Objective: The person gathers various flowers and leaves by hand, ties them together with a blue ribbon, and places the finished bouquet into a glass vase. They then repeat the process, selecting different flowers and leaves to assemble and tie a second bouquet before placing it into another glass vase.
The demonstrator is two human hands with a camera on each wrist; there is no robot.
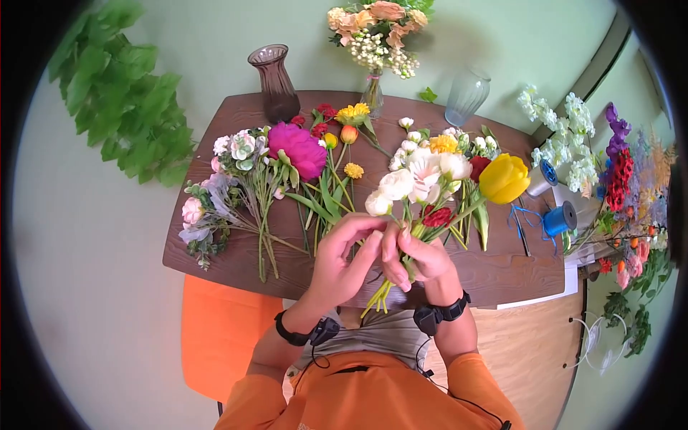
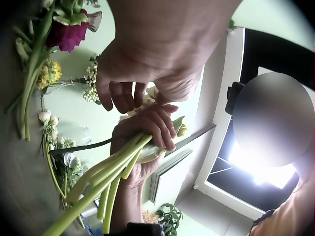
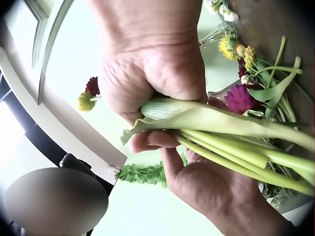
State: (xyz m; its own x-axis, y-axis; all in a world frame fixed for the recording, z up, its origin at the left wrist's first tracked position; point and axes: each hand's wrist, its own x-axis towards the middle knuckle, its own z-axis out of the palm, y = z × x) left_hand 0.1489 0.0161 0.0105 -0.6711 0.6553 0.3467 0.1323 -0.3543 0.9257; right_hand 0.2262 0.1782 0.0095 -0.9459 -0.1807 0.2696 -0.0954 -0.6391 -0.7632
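My right hand (image 1: 423, 261) grips a bouquet by its bundled green stems (image 1: 378, 295), whose cut ends point down toward my lap. White and pale pink blooms (image 1: 423, 179), a yellow tulip (image 1: 504, 178) and a red flower (image 1: 437, 216) fan out above the grip. My left hand (image 1: 344, 261) is beside the bouquet, fingers loosely bent, fingertips close to the right hand's fingers just under the white blooms. In the right wrist view, a broad pale leaf (image 3: 211, 118) lies along the held stems (image 3: 246, 157).
On the dark wooden table (image 1: 487, 276) lie a large magenta flower (image 1: 299, 152), pink and white sprays (image 1: 240, 147) and yellow flowers (image 1: 353, 115). A brown glass vase (image 1: 276, 86), a clear vase (image 1: 467, 100) and a filled vase (image 1: 373, 93) line the back. Blue ribbon spools (image 1: 559, 218) stand right.
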